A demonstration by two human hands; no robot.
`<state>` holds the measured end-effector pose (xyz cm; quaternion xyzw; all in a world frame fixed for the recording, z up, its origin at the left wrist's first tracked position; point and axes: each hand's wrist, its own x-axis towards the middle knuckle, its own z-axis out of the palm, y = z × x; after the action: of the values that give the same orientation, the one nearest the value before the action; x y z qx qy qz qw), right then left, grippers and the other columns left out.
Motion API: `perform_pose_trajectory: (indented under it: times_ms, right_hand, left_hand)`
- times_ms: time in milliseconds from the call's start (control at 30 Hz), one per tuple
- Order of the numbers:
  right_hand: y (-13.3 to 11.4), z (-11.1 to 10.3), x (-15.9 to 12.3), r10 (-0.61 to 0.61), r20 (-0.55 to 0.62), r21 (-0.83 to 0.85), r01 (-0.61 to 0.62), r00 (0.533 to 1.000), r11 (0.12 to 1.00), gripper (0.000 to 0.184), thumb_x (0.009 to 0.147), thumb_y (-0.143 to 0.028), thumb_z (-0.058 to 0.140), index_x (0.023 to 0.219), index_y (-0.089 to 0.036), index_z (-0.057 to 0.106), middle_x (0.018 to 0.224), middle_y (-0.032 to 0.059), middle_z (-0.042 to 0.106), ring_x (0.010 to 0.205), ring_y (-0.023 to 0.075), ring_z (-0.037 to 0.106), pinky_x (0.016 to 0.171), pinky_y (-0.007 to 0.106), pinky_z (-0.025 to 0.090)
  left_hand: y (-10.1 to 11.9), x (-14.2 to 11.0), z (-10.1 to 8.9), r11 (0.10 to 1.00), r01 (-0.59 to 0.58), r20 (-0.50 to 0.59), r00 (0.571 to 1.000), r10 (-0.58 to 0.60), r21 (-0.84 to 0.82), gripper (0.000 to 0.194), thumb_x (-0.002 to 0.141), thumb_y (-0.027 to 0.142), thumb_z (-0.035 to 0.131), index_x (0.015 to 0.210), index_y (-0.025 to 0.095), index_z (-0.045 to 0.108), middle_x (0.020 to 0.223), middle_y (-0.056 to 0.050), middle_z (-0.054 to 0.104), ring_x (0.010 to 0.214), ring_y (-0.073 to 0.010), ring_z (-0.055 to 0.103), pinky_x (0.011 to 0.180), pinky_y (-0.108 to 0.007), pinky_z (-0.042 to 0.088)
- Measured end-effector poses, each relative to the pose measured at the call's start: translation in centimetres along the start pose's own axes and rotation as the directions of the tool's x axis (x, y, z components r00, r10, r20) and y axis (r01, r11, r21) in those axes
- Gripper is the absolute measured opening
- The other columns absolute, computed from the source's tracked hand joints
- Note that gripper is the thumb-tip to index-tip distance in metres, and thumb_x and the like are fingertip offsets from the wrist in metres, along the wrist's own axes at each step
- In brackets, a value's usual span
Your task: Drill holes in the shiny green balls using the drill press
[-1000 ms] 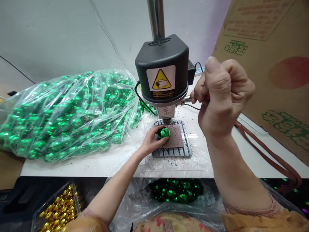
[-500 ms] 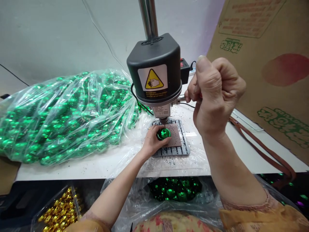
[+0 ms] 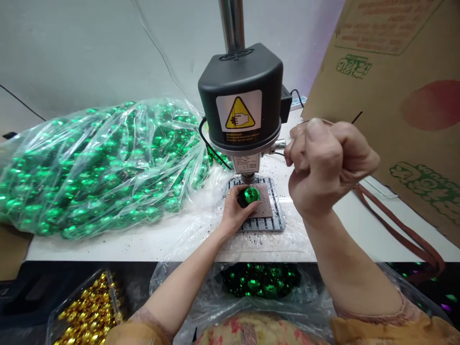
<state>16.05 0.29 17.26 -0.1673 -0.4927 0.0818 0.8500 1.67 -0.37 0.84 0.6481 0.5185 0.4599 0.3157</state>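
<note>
The drill head [image 3: 241, 98] hangs low over the slotted base plate [image 3: 276, 218], so only a narrow gap is free under the chuck. The big bag of green balls [image 3: 97, 167] blocks the left side of the white table [image 3: 108, 244]. The cardboard box [image 3: 402, 105] closes the right side, with a brown strap [image 3: 395, 235] before it. The table front between bag and plate is open.

A small workshop — bench drill press [image 3: 240, 98], bulk bag of green baubles [image 3: 93, 167] (cardboard carton [image 3: 402, 96] beside).
</note>
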Motion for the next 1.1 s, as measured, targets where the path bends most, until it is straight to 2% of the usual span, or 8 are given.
perform_pose_trajectory:
  times_ms: [100,267,500,600,767,967,1100]
  right_hand:
    - [0.4,-0.2,-0.8,-0.076,-0.018,-0.022,0.075,0.997,0.997,0.055,0.096,-0.026,0.061,0.058,-0.020,0.023,0.052,-0.0062,0.023,0.044,0.0040,0.027,0.047,0.028,0.026]
    - [0.6,-0.6,-1.1,-0.170,0.006,0.008,0.170,0.985,0.985,0.052,0.094,-0.018,0.061,0.060,-0.020,0.020,0.051,-0.0079,0.020,0.042,0.0028,0.024,0.043,0.025,0.025]
    - [1.1,-1.7,-2.1,-0.187,0.048,0.004,0.187,0.981,0.982,0.051,0.089,-0.010,0.059,0.059,-0.019,0.019,0.052,-0.0073,0.023,0.043,0.0022,0.024,0.043,0.024,0.023]
    - [1.2,-1.8,-2.4,-0.230,0.048,0.014,0.229,0.972,0.973,0.048,0.088,-0.008,0.057,0.061,-0.019,0.019,0.052,-0.0076,0.020,0.043,0.0023,0.024,0.043,0.024,0.025]
    - [1.1,-1.8,-2.5,-0.232,0.076,0.020,0.231,0.970,0.973,0.047,0.085,-0.003,0.055,0.060,-0.018,0.019,0.054,-0.0072,0.022,0.044,0.0020,0.025,0.045,0.024,0.029]
    - [1.6,-2.7,-3.1,-0.265,0.122,0.018,0.265,0.956,0.964,0.046,0.085,-0.003,0.055,0.061,-0.019,0.019,0.055,-0.0070,0.025,0.046,0.0028,0.025,0.046,0.025,0.032]
    - [1.7,-2.8,-3.5,-0.275,0.112,0.013,0.276,0.955,0.961,0.046,0.086,-0.005,0.056,0.061,-0.019,0.020,0.054,-0.0072,0.026,0.045,0.0027,0.026,0.047,0.026,0.033]
  left_hand:
    - [0.2,0.0,0.0,1.000,0.002,-0.001,1.000,-0.002,-0.007,0.046,0.075,0.032,0.088,0.113,0.022,0.065,0.112,-0.008,0.070,0.106,-0.0264,0.066,0.095,-0.043,0.052]
    - [0.4,-0.2,0.0,1.000,-0.011,-0.005,1.000,0.011,-0.022,0.045,0.076,0.032,0.088,0.113,0.022,0.065,0.111,-0.007,0.070,0.105,-0.0255,0.066,0.094,-0.041,0.052]
    - [0.1,-0.3,0.0,1.000,-0.020,-0.005,1.000,0.020,-0.014,0.045,0.076,0.032,0.089,0.112,0.023,0.064,0.111,-0.008,0.069,0.106,-0.0266,0.065,0.094,-0.042,0.052]
    - [-0.1,-0.3,0.0,1.000,-0.029,0.001,1.000,0.029,-0.008,0.045,0.076,0.033,0.089,0.113,0.023,0.064,0.112,-0.008,0.069,0.107,-0.0271,0.065,0.094,-0.043,0.051]
    - [-0.2,-0.3,0.0,0.999,-0.031,-0.004,1.000,0.031,-0.010,0.045,0.077,0.034,0.089,0.113,0.023,0.065,0.113,-0.008,0.069,0.108,-0.0273,0.065,0.094,-0.043,0.051]
    - [-0.3,-0.3,0.1,0.999,-0.031,-0.022,0.999,0.031,-0.028,0.047,0.075,0.035,0.091,0.113,0.023,0.066,0.110,-0.007,0.069,0.105,-0.0261,0.066,0.092,-0.041,0.052]
    - [-0.4,-0.4,0.1,0.999,-0.006,-0.033,0.999,0.004,-0.035,0.048,0.073,0.034,0.092,0.112,0.023,0.066,0.109,-0.007,0.069,0.104,-0.0257,0.066,0.092,-0.041,0.052]
